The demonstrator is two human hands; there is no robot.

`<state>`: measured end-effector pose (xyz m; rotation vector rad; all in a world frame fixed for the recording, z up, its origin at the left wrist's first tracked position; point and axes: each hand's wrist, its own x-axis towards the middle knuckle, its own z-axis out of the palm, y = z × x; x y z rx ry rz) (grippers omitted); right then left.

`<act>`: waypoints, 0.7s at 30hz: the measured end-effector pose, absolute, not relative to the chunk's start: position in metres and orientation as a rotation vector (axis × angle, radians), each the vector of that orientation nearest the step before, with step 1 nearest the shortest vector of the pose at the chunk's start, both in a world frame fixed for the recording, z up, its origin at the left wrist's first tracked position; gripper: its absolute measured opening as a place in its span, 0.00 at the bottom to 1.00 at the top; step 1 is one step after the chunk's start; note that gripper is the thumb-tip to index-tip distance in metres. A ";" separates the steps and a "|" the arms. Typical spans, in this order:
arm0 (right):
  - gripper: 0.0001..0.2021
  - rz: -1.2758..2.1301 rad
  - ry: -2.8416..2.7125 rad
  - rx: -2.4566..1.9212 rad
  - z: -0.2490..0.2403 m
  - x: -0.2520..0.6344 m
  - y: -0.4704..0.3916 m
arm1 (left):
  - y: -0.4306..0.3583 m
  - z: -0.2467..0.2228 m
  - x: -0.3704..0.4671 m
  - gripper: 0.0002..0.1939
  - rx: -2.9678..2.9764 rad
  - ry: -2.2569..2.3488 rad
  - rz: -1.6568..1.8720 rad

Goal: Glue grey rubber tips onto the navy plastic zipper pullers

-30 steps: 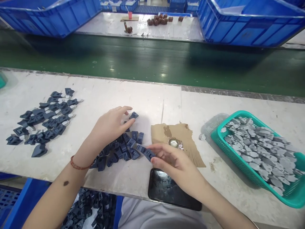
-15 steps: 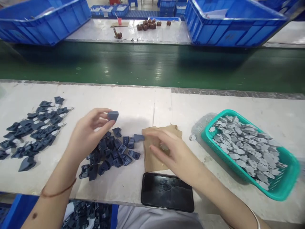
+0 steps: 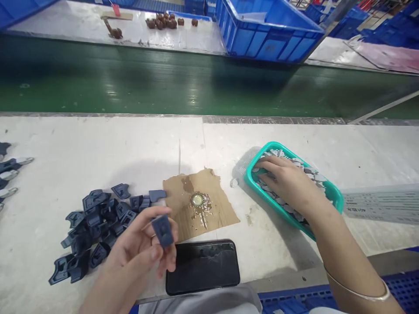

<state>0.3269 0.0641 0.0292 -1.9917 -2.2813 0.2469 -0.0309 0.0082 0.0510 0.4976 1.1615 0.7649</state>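
Observation:
My left hand (image 3: 137,253) pinches a dark blue plastic piece (image 3: 163,231) between thumb and fingers, above the near edge of a brown cardboard scrap (image 3: 222,205). To its left lies a heap of similar dark blue plastic pieces (image 3: 94,218). On the cardboard sits a small round cap (image 3: 197,199) with a pale centre, wet, glossy spots around it. My right hand (image 3: 291,183) reaches into a green plastic basket (image 3: 337,198) of small grey plastic pieces (image 3: 316,176). Its thumb and forefinger are apart at the pieces; the fingertips are partly hidden.
A black phone (image 3: 203,266) lies at the table's near edge. Assembled blue and grey pieces (image 3: 9,165) lie far left. One loose grey piece (image 3: 234,182) is beside the basket. Beyond the table run a green conveyor belt (image 3: 157,83) and a blue crate (image 3: 268,39).
My right hand has moved from over the cardboard into the green basket. My left hand has come nearer with the blue piece, now turned differently. The view has swung right.

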 end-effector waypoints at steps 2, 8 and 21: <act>0.17 0.206 -2.302 -1.982 0.023 0.326 0.068 | 0.006 0.051 -0.020 0.21 0.478 1.148 0.754; 0.16 0.223 -2.348 -2.012 0.021 0.332 0.072 | 0.004 0.047 -0.011 0.16 0.559 1.173 0.759; 0.09 1.021 -1.332 -1.656 0.050 0.303 0.044 | -0.004 0.013 -0.015 0.14 0.703 1.119 0.711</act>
